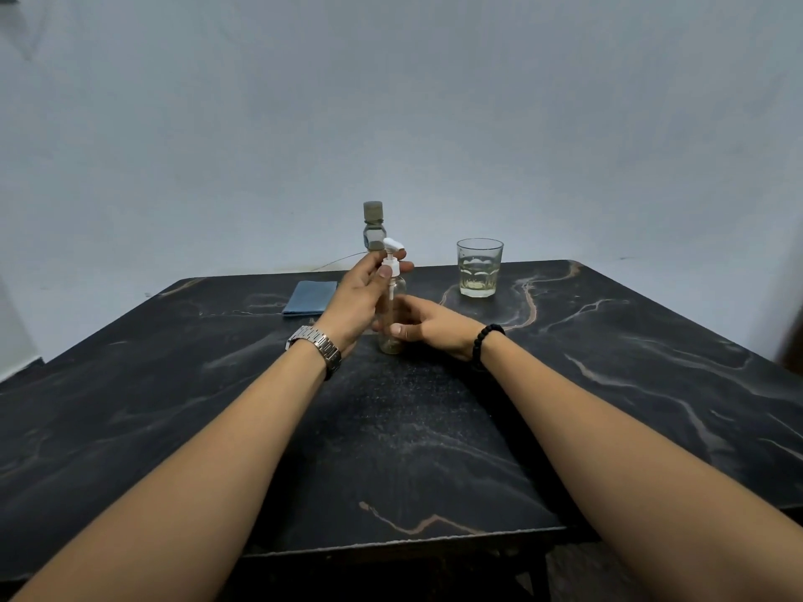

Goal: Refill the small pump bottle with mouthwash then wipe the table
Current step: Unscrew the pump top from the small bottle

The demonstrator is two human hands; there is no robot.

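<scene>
left grip: my left hand [363, 293] is curled round the white pump head [391, 258] at the collar, thumb in front, fingertips showing behind it. Metal watch [315, 347] on that wrist.
right grip: my right hand [428, 325] is wrapped round the lower body of the small pump bottle [391, 328], thumb across the front. Black bead bracelet [484, 343] on that wrist.
pump bottle: clear, upright, base on the worktop [434, 427], roughly mid-width and nearer the far edge than the near one. Dip tube visible inside. A little pale liquid at the bottom, otherwise looks empty. Can't tell whether the pump is screwed on or loose.
mouthwash bottle: mouthwash bottle [373, 230] stands capped at the far edge, right behind the pump head, partly hidden by my left hand.
glass: glass [478, 269] near the far edge, right of the bottles, well apart from my hands; shallow layer of yellowish liquid in it.
cloth: folded blue cloth [309, 297] lies flat near the far edge, left of my left hand.
worktop: dark with pale veining.
</scene>
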